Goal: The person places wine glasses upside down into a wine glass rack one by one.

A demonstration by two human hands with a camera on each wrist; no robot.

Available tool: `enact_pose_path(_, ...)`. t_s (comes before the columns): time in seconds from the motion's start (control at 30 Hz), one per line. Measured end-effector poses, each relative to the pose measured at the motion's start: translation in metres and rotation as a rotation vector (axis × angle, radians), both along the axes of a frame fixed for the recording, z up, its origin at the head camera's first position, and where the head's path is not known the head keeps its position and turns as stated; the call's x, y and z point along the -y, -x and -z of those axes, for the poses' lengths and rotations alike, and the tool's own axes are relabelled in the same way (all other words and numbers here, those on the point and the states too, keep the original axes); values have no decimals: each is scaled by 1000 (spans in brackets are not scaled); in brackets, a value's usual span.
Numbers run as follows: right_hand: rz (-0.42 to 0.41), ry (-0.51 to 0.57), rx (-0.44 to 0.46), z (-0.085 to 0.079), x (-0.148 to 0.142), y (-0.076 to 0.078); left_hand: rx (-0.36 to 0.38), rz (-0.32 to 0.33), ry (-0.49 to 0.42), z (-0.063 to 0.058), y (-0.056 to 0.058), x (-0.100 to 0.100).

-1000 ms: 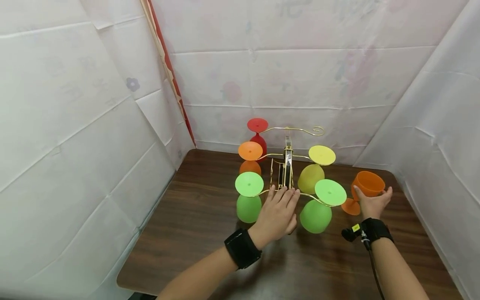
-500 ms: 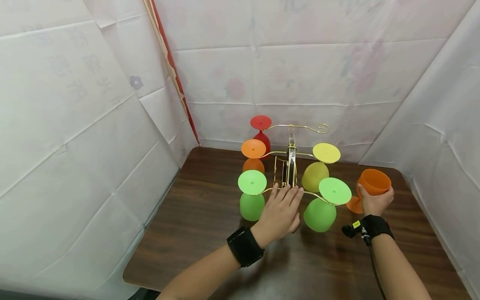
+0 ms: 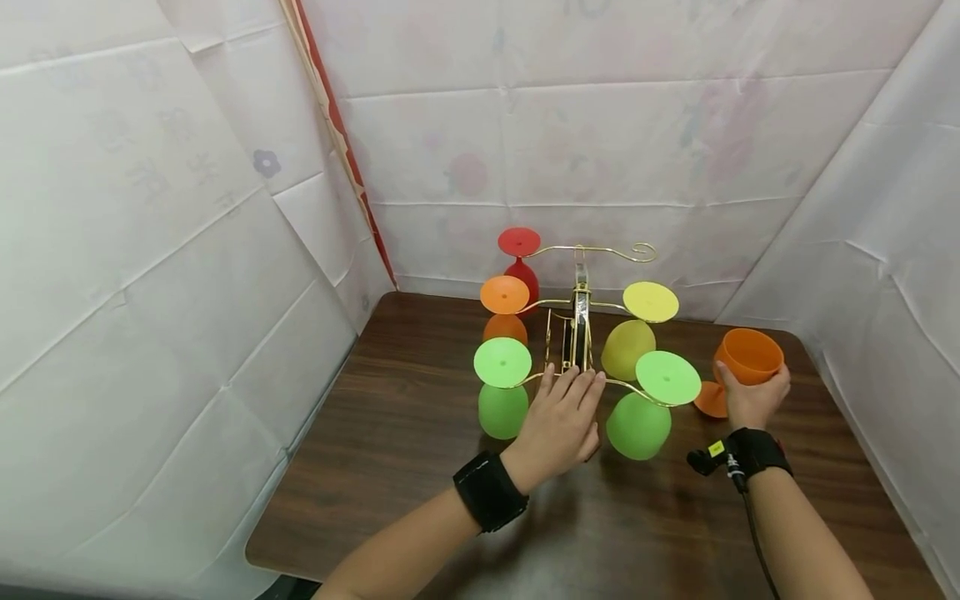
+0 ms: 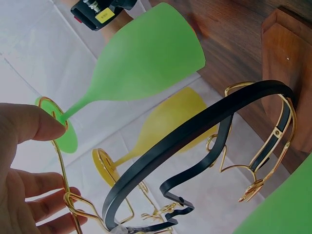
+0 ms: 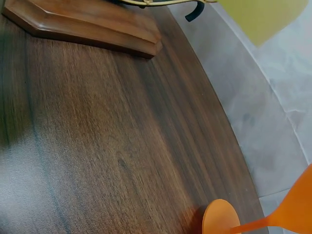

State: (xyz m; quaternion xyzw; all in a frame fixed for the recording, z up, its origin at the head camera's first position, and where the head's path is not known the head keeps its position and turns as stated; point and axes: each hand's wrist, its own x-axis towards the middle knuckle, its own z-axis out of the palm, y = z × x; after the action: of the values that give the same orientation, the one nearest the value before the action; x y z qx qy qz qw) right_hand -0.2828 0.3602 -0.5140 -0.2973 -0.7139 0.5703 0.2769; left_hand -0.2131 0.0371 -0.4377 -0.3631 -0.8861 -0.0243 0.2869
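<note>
My left hand (image 3: 558, 429) lies over the front wire of a gold-and-black wine glass rack (image 3: 581, 317). In the left wrist view its thumb is on the near side of the wire, its fingers on the far side. Upside-down goblets hang by their feet: a red one (image 3: 522, 283), an orange one (image 3: 505, 328), a yellow one (image 3: 628, 350), a left green one (image 3: 502, 412) and a right green one (image 3: 639, 427). My right hand (image 3: 753, 402) grips the bowl of another orange goblet (image 3: 752, 354), mouth up. Whether its foot touches the table cannot be told.
The rack's wooden base (image 5: 87, 24) sits on a brown wood-grain table (image 3: 360, 467). White sheeting (image 3: 600, 150) surrounds the table's back and sides. A black cable (image 3: 753, 533) runs along my right forearm.
My right hand has closed more around the orange goblet's bowl, and the goblet has shifted slightly away to the back right. My left hand stays on the rack; the head view has moved a little.
</note>
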Motion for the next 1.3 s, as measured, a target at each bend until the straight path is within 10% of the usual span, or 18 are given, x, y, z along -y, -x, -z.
enact_pose_path(0.67,-213,-70,16,-13,7,-36,-27,-7,-13,0,2,-2)
enact_pose_path(1.3,-439,-211,118,-21,23,-102,10,-3,-25,0,-1,0)
